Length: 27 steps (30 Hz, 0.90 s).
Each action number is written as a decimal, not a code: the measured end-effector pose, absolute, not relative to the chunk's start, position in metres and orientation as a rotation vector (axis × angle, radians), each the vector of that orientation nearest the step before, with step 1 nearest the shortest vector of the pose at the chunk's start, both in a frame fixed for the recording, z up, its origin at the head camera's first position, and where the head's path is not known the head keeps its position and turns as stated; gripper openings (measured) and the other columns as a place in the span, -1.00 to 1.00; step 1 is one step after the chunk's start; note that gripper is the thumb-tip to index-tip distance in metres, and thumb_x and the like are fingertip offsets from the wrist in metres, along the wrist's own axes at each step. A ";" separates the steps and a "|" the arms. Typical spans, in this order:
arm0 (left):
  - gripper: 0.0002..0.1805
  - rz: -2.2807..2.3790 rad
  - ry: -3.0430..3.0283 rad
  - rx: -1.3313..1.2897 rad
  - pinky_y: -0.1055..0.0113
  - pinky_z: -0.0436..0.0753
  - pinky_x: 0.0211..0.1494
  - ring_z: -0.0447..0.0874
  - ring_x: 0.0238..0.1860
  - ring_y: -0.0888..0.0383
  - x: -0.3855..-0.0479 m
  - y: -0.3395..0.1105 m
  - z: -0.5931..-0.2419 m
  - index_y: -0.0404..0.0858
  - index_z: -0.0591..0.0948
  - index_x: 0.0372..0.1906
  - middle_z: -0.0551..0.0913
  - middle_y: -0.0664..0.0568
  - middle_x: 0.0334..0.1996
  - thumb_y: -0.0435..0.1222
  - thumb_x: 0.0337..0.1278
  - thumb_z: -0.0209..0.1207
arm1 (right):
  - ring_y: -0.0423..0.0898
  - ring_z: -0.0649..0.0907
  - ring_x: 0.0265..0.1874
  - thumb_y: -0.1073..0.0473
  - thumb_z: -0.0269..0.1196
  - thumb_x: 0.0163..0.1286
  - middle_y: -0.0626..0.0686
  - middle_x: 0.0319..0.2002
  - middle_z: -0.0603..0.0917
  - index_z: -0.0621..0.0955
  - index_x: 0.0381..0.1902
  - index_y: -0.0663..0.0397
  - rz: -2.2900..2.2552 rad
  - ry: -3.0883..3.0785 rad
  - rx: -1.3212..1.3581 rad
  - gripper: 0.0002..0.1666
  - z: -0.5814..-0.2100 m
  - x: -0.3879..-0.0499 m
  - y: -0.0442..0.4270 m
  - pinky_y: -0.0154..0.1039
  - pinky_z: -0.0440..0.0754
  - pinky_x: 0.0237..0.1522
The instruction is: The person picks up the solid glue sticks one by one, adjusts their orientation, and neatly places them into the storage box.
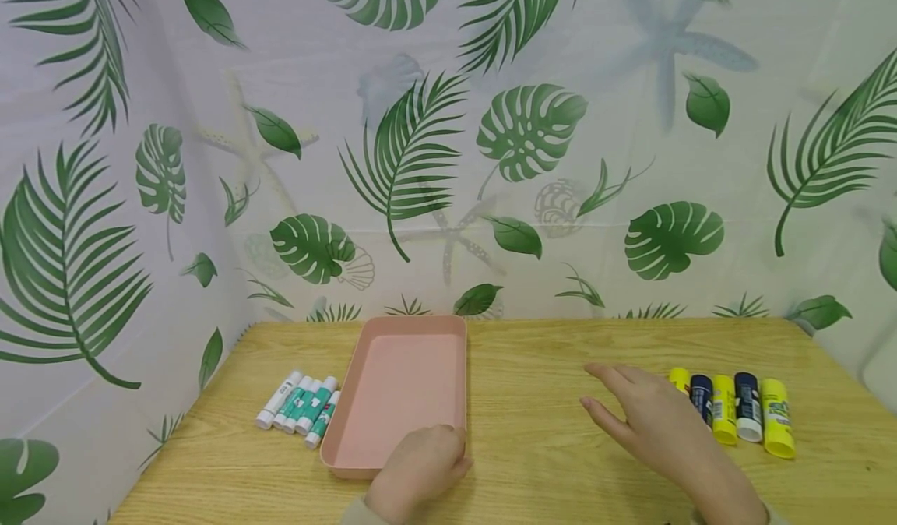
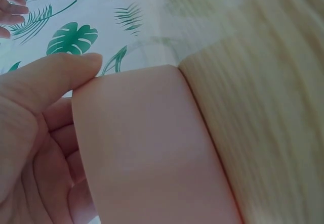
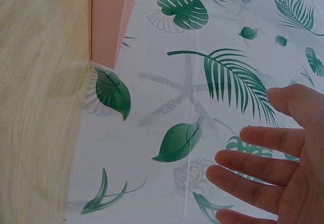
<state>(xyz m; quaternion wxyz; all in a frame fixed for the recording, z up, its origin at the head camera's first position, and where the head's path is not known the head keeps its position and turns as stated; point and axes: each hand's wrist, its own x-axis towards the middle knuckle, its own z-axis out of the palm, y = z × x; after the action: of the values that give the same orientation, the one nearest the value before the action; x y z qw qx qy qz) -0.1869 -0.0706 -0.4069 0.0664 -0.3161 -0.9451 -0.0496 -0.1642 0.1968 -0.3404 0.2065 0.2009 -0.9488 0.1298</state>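
A shallow pink tray (image 1: 413, 400) lies on the wooden table, its long side running away from me. My left hand (image 1: 425, 463) grips its wall by the near right corner. In the left wrist view, the thumb (image 2: 83, 64) lies over the rim, with the other fingers curled on the far side of the wall. My right hand (image 1: 655, 416) hovers to the tray's right, fingers extended and holding nothing. Just beyond it stands a row of yellow and navy glue sticks (image 1: 748, 406), partly hidden behind the hand. In the right wrist view, the spread fingers (image 3: 253, 166) touch nothing.
Left of the tray lie several white and teal glue sticks (image 1: 310, 405), side by side and close to its wall. A white leaf-printed sheet (image 1: 434, 167) hangs behind the wooden table (image 1: 532, 400) and along its sides.
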 end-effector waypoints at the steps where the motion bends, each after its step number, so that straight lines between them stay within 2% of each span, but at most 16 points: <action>1: -0.75 -0.151 -2.850 -0.953 0.37 0.37 -0.64 0.25 -0.73 0.27 -0.187 -0.071 -0.407 -0.12 0.37 -0.70 0.32 0.18 -0.75 -0.24 -0.07 0.16 | 0.05 0.61 -0.26 0.01 0.22 0.16 0.11 -0.23 0.62 0.53 -0.05 0.13 0.361 -2.638 0.564 -0.55 -0.341 -0.164 0.197 -0.03 0.55 -0.25; 18: -0.82 -0.132 -2.836 -0.962 0.38 0.40 -0.62 0.37 -0.68 0.25 -0.184 -0.070 -0.406 -0.17 0.42 -0.65 0.40 0.13 -0.71 -0.28 -0.08 0.14 | 0.02 0.62 -0.31 0.04 0.25 0.13 0.10 -0.25 0.63 0.54 -0.07 0.15 0.355 -2.585 0.617 -0.56 -0.345 -0.165 0.197 -0.07 0.58 -0.31; 27: -0.81 -0.158 -2.803 -1.013 0.46 0.37 -0.64 0.22 -0.70 0.32 -0.181 -0.073 -0.405 -0.17 0.41 -0.66 0.33 0.18 -0.73 -0.33 -0.10 0.14 | 0.00 0.61 -0.30 0.02 0.26 0.12 0.07 -0.24 0.62 0.55 -0.09 0.13 0.336 -2.605 0.579 -0.56 -0.346 -0.164 0.200 -0.07 0.57 -0.29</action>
<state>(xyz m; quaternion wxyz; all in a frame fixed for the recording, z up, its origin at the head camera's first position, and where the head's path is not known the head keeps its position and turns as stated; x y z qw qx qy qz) -0.1806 -0.0728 -0.4053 0.0786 -0.3383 -0.9363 -0.0529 -0.1641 0.1998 -0.3460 0.2239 0.2098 -0.9439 0.1217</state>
